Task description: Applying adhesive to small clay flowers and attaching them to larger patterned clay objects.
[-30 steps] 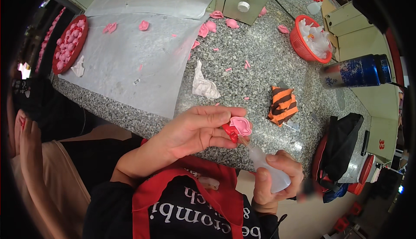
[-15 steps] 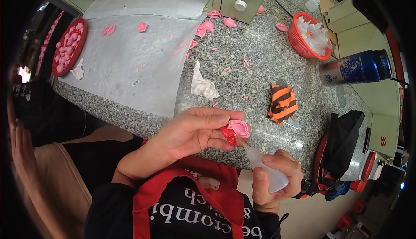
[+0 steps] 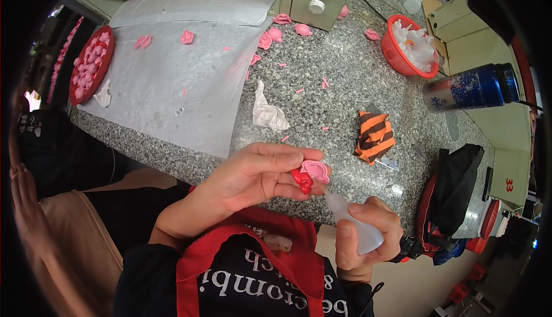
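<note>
Between the thumb and fingers of my left hand (image 3: 256,173) is a small pink molded piece (image 3: 316,171) with a raised rim. A glossy red bow-shaped part (image 3: 302,181) sits against its lower left side, also within those fingers. My right hand (image 3: 376,228) is wrapped round a translucent squeeze bottle (image 3: 362,230), thumb on its side. The bottle's thin nozzle points up and left, its tip at the lower edge of the pink and red parts. Whether the tip touches them, or any liquid comes out, I cannot tell.
Several pink pieces (image 3: 276,34) and bits lie across the granite table (image 3: 322,98) and white sheet (image 3: 155,87). A red tray (image 3: 107,58) of pink parts is far left. A red basket (image 3: 397,58), blue bottle (image 3: 468,90), striped orange-brown bundle (image 3: 374,138) and crumpled tissue (image 3: 267,113) stand around.
The red part has tilted slightly in my left fingers, close against the pink piece. My right hand and the squeeze bottle have barely moved.
</note>
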Motion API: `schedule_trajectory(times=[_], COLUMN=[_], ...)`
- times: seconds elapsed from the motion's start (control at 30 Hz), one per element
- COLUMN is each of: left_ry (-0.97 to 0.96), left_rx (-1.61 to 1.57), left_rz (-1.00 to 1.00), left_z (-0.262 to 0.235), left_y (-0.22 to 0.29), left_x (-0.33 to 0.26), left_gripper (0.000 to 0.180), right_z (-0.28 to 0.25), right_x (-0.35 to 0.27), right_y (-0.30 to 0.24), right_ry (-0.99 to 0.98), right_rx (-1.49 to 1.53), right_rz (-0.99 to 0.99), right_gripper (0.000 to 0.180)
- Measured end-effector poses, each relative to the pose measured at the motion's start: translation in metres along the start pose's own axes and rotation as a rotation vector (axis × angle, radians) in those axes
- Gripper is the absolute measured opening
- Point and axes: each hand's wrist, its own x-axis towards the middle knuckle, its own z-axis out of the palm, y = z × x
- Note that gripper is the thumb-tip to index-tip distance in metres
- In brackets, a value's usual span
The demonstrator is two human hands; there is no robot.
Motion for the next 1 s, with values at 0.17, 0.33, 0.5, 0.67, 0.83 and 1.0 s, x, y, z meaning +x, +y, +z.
schedule_trajectory(times=[0.17,0.33,0.5,0.67,0.83,1.0], left_ry=[-0.001,0.010,0.030,0.033,0.022,0.018], left_rx=[0.000,0.016,0.047,0.102,0.104,0.103], left_rz=[-0.001,0.004,0.015,0.061,0.063,0.060], left_z=[-0.001,0.000,0.003,0.003,0.003,0.002], left_y=[0.000,0.000,0.000,-0.001,-0.001,-0.001], left_x=[0.000,0.000,-0.001,-0.002,-0.002,-0.002], left_gripper=[0.033,0.033,0.033,0.033,0.033,0.033], right_z=[0.002,0.004,0.000,-0.004,-0.004,-0.003], right_x=[-0.002,-0.002,0.006,0.008,0.010,0.012], right_y=[0.002,0.003,0.002,-0.003,-0.005,-0.004], right_ry=[0.040,0.057,0.023,-0.050,-0.036,-0.033], right_rx=[0.024,0.033,0.005,0.001,-0.013,-0.013], right_rz=[0.009,-0.028,-0.090,-0.041,-0.060,-0.078], right_gripper=[0.026,0.026,0.024,0.023,0.022,0.022])
